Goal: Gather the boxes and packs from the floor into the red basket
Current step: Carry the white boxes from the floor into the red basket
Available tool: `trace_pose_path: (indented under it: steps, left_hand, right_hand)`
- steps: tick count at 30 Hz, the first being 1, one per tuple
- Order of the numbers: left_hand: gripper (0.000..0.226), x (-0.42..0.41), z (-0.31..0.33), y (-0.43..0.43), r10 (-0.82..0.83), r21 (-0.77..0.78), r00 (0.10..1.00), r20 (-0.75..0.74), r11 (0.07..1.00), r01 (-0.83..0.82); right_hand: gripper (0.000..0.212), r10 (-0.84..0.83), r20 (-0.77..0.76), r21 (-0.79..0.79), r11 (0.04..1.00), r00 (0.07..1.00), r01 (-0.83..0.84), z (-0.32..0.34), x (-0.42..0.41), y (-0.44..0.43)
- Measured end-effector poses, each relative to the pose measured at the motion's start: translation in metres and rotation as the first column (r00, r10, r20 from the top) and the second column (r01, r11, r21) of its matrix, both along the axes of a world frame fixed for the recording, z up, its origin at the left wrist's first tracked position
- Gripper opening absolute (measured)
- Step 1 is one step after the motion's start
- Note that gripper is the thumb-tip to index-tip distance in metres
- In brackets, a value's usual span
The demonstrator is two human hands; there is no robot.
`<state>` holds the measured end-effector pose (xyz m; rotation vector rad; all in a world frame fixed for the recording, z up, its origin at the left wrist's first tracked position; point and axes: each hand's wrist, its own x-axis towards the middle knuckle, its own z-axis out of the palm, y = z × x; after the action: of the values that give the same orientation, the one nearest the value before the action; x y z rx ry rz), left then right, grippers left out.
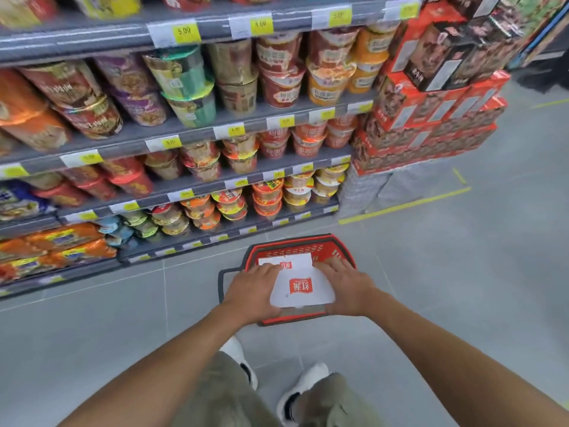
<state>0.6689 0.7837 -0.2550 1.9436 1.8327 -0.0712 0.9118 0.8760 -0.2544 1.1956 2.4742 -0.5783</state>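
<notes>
Both hands (pixel 300 288) hold white pack (pixel 303 288) over red basket (pixel 295 246) beside shelves (pixel 184 186).

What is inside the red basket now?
The red basket holds white packs with red logos, gripped by left hand and right hand. Anything beneath is covered.

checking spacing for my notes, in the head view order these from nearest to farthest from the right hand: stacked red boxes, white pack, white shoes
1. white pack: held against the right hand, over the red basket.
2. white shoes: below, on the floor.
3. stacked red boxes: up right, at the shelf's end.
</notes>
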Motion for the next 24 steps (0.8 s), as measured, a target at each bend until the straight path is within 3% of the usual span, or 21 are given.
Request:
trace_pose_path:
  steps: [10, 16, 24]
  left_hand:
    - [0.098, 0.004, -0.123, 0.011, 0.021, -0.013, 1.0, -0.017, 1.0, -0.022]
    - [0.098, 0.0, -0.217, 0.032, 0.002, -0.022, 1.0, -0.005, 1.0, -0.002]
    - [0.096, -0.011, -0.348, 0.069, -0.059, -0.021, 0.993, -0.106, 0.998, 0.057]
  right_hand:
    - [0.098, -0.008, 0.012, -0.008, 1.0, 1.0, 0.008, -0.112, -0.007, 0.013]
    - [0.098, -0.039, 0.093, -0.048, 0.998, 0.995, 0.044, -0.204, -0.016, 0.03]
    - [0.088, -0.042, 0.05, -0.001, 0.999, 0.998, 0.042, -0.334, -0.03, 0.059]
